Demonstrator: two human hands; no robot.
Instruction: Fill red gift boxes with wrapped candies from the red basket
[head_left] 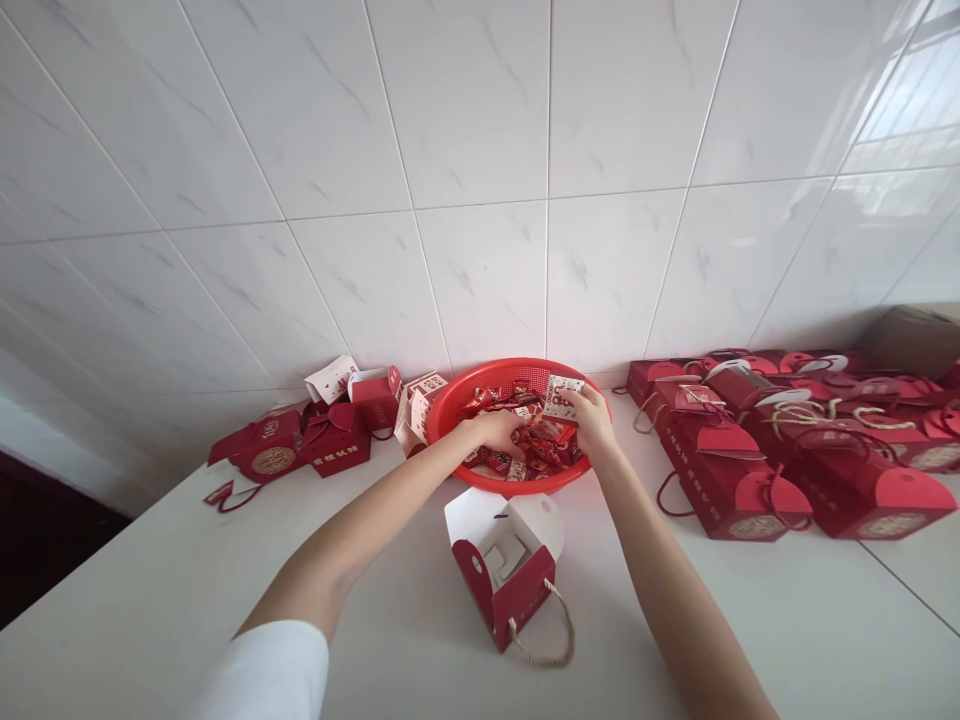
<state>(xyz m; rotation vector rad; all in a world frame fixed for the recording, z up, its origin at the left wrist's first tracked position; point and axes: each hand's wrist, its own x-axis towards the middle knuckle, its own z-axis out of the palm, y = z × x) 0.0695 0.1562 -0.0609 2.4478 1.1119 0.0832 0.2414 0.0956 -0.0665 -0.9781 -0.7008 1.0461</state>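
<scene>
A red plastic basket (448,385) against the wall holds many red-wrapped sweets (551,445). My left hand (501,432) reaches into it over the sweets, thumb and fingers apart; its fingertips are partly lost among the wrappers. At the basket's right side, my right hand (596,425) pinches a white packet with red print (562,397) and holds it upright above the sweets. In front of the basket, between my forearms, stands an open red gift box (525,590) with a white inside, raised flaps and a rope handle hanging toward me.
Several red gift boxes (337,440) sit on the left, with white patterned boxes (421,405) beside the basket. Rows of closed red boxes with cord handles (720,470) fill the right side. A brown carton (911,335) is behind them. A tiled wall (487,280) backs the white table (390,620).
</scene>
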